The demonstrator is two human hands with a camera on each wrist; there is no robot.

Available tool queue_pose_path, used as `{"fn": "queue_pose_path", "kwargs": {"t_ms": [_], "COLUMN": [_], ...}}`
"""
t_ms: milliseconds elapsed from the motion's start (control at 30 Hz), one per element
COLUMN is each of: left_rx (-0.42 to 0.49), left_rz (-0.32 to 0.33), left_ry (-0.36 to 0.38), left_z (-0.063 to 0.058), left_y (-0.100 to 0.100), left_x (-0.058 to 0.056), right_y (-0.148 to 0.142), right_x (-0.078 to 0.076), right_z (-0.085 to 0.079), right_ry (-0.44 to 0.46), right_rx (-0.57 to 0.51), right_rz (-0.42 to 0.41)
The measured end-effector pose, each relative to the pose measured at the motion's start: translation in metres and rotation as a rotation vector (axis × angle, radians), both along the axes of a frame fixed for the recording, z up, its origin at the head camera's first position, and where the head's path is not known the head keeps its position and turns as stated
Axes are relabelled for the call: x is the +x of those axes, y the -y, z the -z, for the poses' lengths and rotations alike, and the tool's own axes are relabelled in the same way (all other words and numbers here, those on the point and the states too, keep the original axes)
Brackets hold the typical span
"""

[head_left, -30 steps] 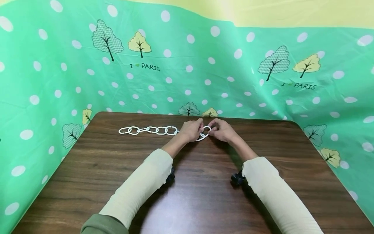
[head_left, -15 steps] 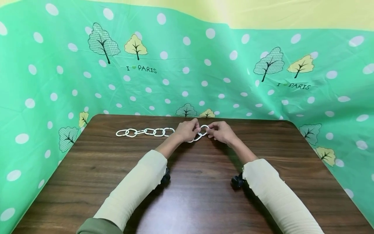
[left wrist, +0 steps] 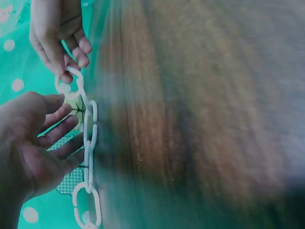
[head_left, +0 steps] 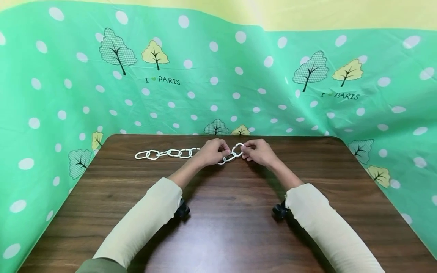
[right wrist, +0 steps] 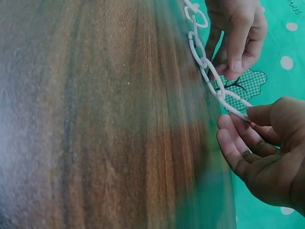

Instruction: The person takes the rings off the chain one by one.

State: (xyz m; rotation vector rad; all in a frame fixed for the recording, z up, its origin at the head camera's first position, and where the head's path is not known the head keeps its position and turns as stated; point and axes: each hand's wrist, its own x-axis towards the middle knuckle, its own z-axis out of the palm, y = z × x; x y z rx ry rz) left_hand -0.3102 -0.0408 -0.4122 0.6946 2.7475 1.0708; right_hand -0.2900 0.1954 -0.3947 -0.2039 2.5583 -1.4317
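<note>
A chain of white plastic links point(head_left: 165, 153) lies in a line along the far part of the wooden table in the head view. My right hand point(head_left: 257, 151) pinches its right end link point(right wrist: 233, 109) between thumb and fingers, and this end is tilted up. My left hand point(head_left: 209, 151) is just to the left, over the chain, and hides some links in the head view. Its fingers are loosely bent in the left wrist view, with the thumb apart from them. They lie close beside the links without gripping; whether a fingertip touches one, I cannot tell.
The brown wooden table point(head_left: 218, 212) has its far edge just behind the chain. A green dotted cloth point(head_left: 191, 83) with printed trees hangs behind and at both sides. A dark wrist camera point(head_left: 182, 210) sits under each cream sleeve.
My left hand has let go of the end link and moved a little left. The right hand keeps its pinch on that link, which now slants. The head view has shifted slightly.
</note>
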Motion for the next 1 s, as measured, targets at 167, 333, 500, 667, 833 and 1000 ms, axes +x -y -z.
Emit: {"fn": "queue_pose_path", "kwargs": {"t_ms": [167, 333, 500, 667, 833, 1000], "left_rx": [-0.056, -0.111, -0.153, -0.142, -0.058, 0.019], "left_rz": [0.042, 0.054, 0.054, 0.064, 0.054, 0.029], "left_ry": [-0.102, -0.122, -0.134, -0.147, -0.184, -0.133], "left_z": [0.021, -0.001, -0.004, -0.007, 0.009, -0.007], "left_y": [0.001, -0.002, -0.002, -0.004, -0.001, 0.003], "left_x": [-0.015, 0.006, 0.012, 0.018, 0.01, 0.025], "right_y": [0.005, 0.007, 0.007, 0.007, 0.008, 0.009], "right_x": [-0.001, 0.001, 0.002, 0.002, 0.003, 0.005], "right_z": [-0.003, -0.006, -0.005, -0.003, -0.001, 0.0], "right_ry": [0.006, 0.019, 0.02, 0.054, 0.058, 0.042], "right_rx": [-0.014, -0.026, -0.045, -0.094, -0.112, -0.101], "right_rz": [0.011, 0.024, 0.021, 0.026, 0.027, 0.023]}}
